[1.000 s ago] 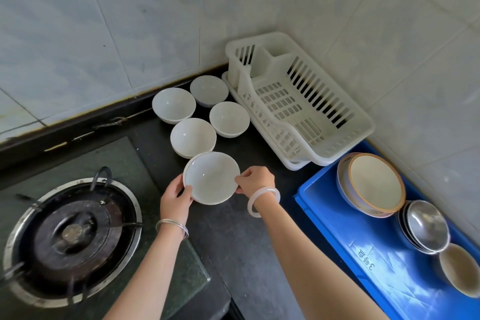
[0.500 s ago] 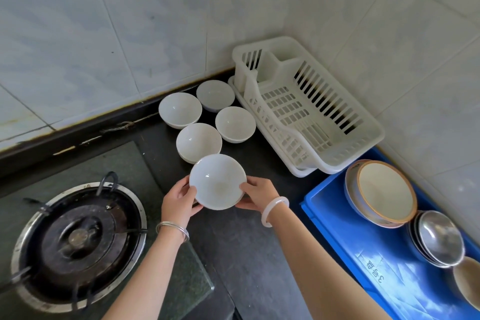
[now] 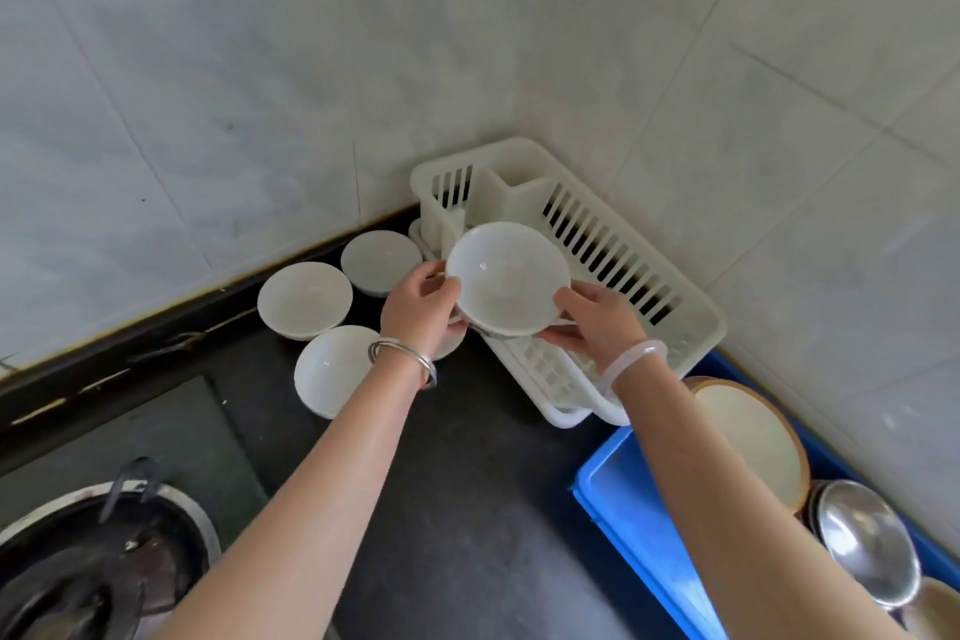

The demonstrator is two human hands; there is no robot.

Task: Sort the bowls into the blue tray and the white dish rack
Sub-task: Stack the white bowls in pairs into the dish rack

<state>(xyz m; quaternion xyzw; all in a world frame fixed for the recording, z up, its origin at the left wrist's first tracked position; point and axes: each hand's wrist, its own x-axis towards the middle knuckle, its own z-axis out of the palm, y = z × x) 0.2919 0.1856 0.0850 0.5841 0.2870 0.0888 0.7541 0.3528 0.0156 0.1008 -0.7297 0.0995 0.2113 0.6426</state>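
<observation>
Nearest, the blue tray (image 3: 641, 530) carries a tan-rimmed bowl (image 3: 748, 437) and a steel bowl (image 3: 867, 541). Beyond, the left hand (image 3: 421, 309) and right hand (image 3: 597, 322) pinch opposite rims of a white bowl (image 3: 506, 278) — held over the white dish rack (image 3: 696, 322). Other white bowls (image 3: 304, 299) sit on the counter behind.

**One head-worn camera, looking down into the corner**

A single wide-angle view looks from the person's head, forward and steeply down at the dark table (image 3: 467, 535), close enough that both forearms fill the lower frame. It faces the tiled wall corner, with the dish rack (image 3: 691, 327) near centre, the stove (image 3: 93, 561) at lower left and the blue tray (image 3: 639, 525) at lower right.
</observation>
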